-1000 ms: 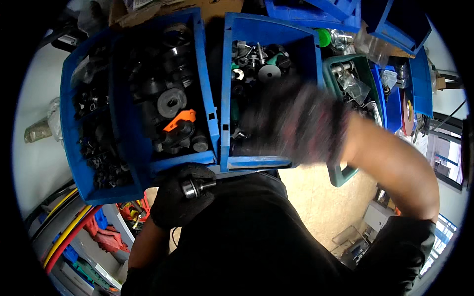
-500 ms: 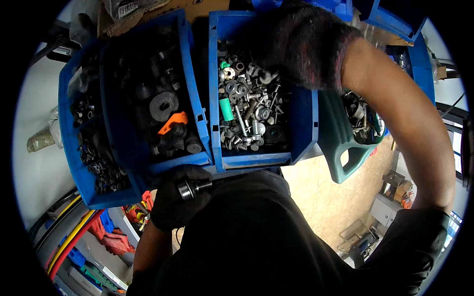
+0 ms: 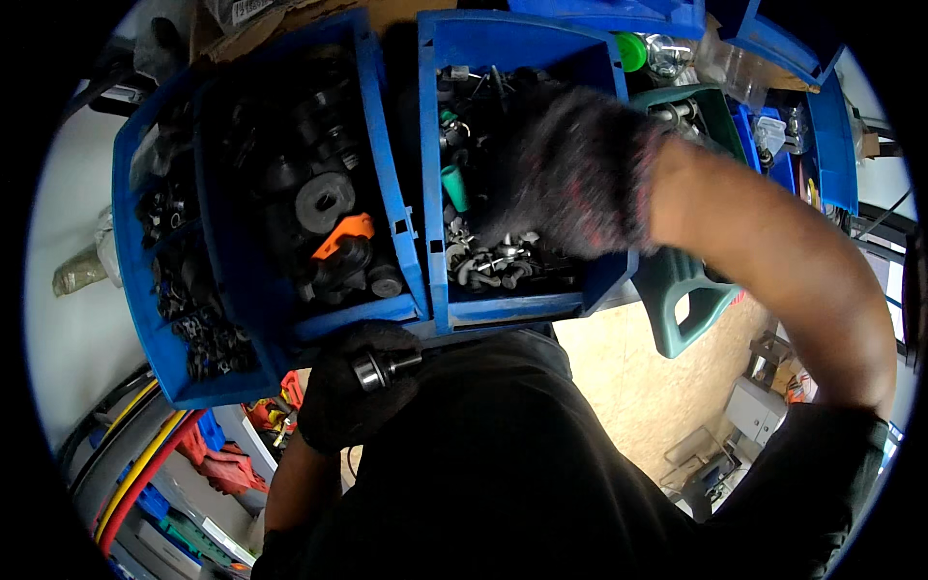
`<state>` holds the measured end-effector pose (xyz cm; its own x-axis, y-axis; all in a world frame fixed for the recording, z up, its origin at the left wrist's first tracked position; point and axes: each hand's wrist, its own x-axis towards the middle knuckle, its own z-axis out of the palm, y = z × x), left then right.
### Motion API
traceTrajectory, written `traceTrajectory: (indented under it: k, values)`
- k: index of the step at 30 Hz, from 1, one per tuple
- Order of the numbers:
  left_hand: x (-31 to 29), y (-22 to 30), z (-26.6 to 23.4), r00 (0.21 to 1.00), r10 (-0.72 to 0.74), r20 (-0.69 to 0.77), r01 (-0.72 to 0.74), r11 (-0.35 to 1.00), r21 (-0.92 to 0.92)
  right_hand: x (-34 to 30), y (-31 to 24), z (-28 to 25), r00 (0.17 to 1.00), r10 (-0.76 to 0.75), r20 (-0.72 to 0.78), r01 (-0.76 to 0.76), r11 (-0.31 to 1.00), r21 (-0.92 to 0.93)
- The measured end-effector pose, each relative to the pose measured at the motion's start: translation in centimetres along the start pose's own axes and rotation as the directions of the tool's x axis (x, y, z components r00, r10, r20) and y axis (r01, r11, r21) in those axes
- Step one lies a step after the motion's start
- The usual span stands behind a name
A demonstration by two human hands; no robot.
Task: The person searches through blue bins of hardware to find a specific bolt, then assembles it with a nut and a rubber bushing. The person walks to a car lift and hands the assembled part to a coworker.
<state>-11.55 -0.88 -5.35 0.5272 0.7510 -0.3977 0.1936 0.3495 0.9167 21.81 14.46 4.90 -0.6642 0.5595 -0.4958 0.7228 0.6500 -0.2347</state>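
My left hand (image 3: 340, 411), in a black glove, is closed around a metal part with a stud (image 3: 368, 371). The part has a shiny round body, and its stud points right; it looks like a ball joint. My right hand (image 3: 570, 169), in a dark knitted glove with reddish flecks, reaches into the middle blue bin (image 3: 507, 311). Motion smears it and its fingers are lost in the dark, so what they hold does not show. Bolts and other small fasteners (image 3: 498, 263) lie below that hand, and a green tube (image 3: 453, 188) stands out beside it.
A larger blue bin (image 3: 385, 174) on the left holds dark rubber-like pieces, a thick washer (image 3: 325, 202) and an orange piece (image 3: 344, 235). Smaller parts fill the far-left blue bin (image 3: 126, 242). To the right sits a cut green container (image 3: 667, 319) with metal parts.
My right hand has come down and toward me inside the middle bin, now covering many fasteners. The bin has shifted slightly right in view. My left hand keeps its hold on the metal part.
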Motion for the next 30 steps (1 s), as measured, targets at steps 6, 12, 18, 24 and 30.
traceTrajectory:
  k: [6,12,18,24,30]
  values:
    - [0.2,0.0,-0.4,0.999,-0.009,0.041,0.012,0.996,-0.085,-0.5,3.1,-2.2,0.991,0.127,0.033,-0.113,0.956,-0.272]
    - [0.2,-0.2,-0.3,0.991,0.121,0.051,-0.125,0.988,0.09,1.3,-2.1,2.9,0.997,0.073,-0.006,-0.069,0.972,0.222]
    - [0.2,-0.2,-0.2,0.998,0.036,0.05,-0.041,0.995,0.089,1.5,-0.7,1.0,0.965,0.213,0.156,-0.226,0.972,0.069]
    - [0.5,-0.5,-0.3,0.992,0.111,0.058,-0.118,0.981,0.154,1.0,2.1,-0.3,0.998,0.056,-0.017,-0.059,0.939,-0.339]
    - [-0.5,-1.4,-0.1,1.0,0.008,0.003,-0.007,0.989,-0.149,2.4,6.2,-1.6,0.84,-0.377,-0.39,0.284,0.918,-0.275]
